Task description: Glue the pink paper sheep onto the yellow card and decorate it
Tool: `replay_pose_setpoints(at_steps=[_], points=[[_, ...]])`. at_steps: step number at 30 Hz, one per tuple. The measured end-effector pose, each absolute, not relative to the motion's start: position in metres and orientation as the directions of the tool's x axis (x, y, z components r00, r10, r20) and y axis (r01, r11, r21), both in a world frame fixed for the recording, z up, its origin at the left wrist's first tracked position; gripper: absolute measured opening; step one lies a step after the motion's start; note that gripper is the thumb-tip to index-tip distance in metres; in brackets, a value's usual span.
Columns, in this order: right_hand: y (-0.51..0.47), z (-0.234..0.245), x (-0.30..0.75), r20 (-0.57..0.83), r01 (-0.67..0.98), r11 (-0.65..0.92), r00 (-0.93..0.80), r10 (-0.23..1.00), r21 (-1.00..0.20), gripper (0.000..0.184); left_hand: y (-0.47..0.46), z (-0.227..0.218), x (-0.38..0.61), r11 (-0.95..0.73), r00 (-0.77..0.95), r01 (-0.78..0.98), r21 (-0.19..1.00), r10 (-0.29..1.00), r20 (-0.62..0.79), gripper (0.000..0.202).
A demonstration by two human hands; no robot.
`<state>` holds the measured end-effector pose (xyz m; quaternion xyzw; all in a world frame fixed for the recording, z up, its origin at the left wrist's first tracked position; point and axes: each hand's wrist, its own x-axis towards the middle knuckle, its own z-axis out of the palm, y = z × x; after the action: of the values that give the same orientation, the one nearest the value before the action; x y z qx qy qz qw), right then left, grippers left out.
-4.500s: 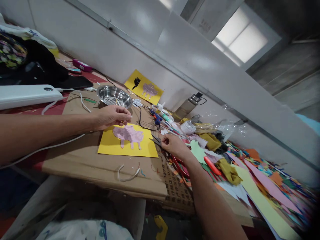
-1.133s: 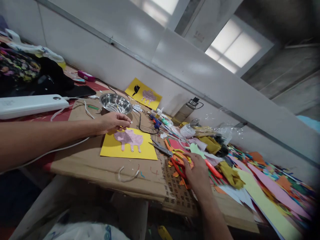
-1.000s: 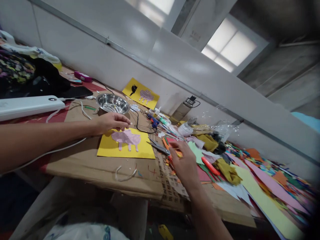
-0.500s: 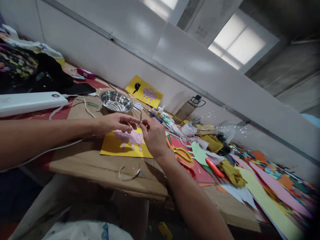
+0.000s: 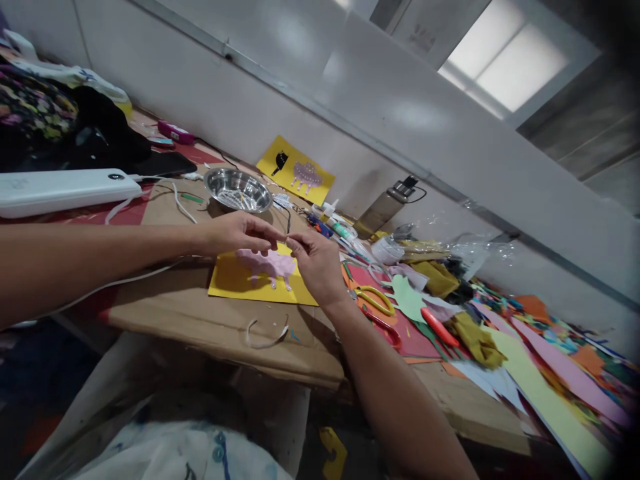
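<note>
A yellow card [image 5: 233, 283] with a pink cut-out animal shape [image 5: 270, 263] lies on a cardboard sheet [image 5: 200, 320]. Both hands meet just above the pink shape. My left hand [image 5: 235, 233] reaches in from the left with fingers pinched together at the tips. My right hand [image 5: 315, 263] comes from below, thumb and forefinger pinched right against the left fingertips. Whatever sits between the fingertips is too small to make out.
A steel bowl [image 5: 237, 189] stands behind the card. A second yellow card [image 5: 296, 177] leans on the wall. Yellow-handled scissors [image 5: 373, 299], red-handled scissors [image 5: 385, 327], glue tubes and coloured paper scraps [image 5: 540, 347] crowd the right side. A white power strip [image 5: 55, 190] lies at left.
My right hand left the scissors and paper scraps on the right and moved left to meet my left hand above the pink shape. The left hand stayed near the card's top edge.
</note>
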<state>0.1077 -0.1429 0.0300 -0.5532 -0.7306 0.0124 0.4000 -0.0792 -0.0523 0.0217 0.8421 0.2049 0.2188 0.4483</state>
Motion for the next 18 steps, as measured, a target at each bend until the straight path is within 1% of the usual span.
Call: replay_pose_setpoints(at_steps=[1,3,6,7,9,12,13,14,15,18], points=[[-0.142,0.028,0.108,0.552,0.791,0.377,-0.06,0.832,-0.482,0.016,-0.053,0.022,-0.079,-0.542,0.814,0.171,0.823,0.549,0.193,0.042],[-0.141,0.026,0.107,0.536,0.799,0.362,-0.06,0.842,-0.48,0.016,-0.056,0.023,-0.078,-0.585,0.8,0.203,0.785,0.561,0.212,0.04],[-0.141,0.024,0.107,0.548,0.826,0.369,-0.088,0.832,-0.426,0.017,-0.059,0.024,-0.078,-0.579,0.791,0.209,0.788,0.574,0.211,0.037],[-0.141,0.024,0.106,0.549,0.825,0.373,-0.092,0.831,-0.426,0.017,-0.06,0.024,-0.078,-0.569,0.787,0.206,0.796,0.58,0.21,0.035],[-0.14,0.023,0.106,0.526,0.792,0.368,-0.071,0.847,-0.486,0.017,-0.06,0.025,-0.079,-0.564,0.773,0.208,0.799,0.595,0.218,0.03],[-0.141,0.022,0.106,0.442,0.702,0.325,-0.016,0.897,-0.634,0.017,-0.057,0.026,-0.08,-0.572,0.724,0.235,0.786,0.642,0.251,0.024],[-0.142,0.021,0.106,0.42,0.688,0.317,-0.02,0.907,-0.653,0.017,-0.056,0.026,-0.08,-0.563,0.697,0.246,0.789,0.668,0.26,0.023],[-0.143,0.021,0.105,0.411,0.691,0.325,-0.044,0.911,-0.646,0.017,-0.054,0.026,-0.08,-0.546,0.668,0.252,0.799,0.695,0.264,0.023],[-0.145,0.021,0.104,0.414,0.707,0.349,-0.087,0.906,-0.615,0.017,-0.051,0.026,-0.08,-0.523,0.641,0.251,0.815,0.721,0.265,0.022],[-0.151,0.02,0.098,0.434,0.749,0.471,-0.271,0.859,-0.465,0.019,-0.044,0.023,-0.081,-0.471,0.591,0.231,0.851,0.763,0.261,0.019]])
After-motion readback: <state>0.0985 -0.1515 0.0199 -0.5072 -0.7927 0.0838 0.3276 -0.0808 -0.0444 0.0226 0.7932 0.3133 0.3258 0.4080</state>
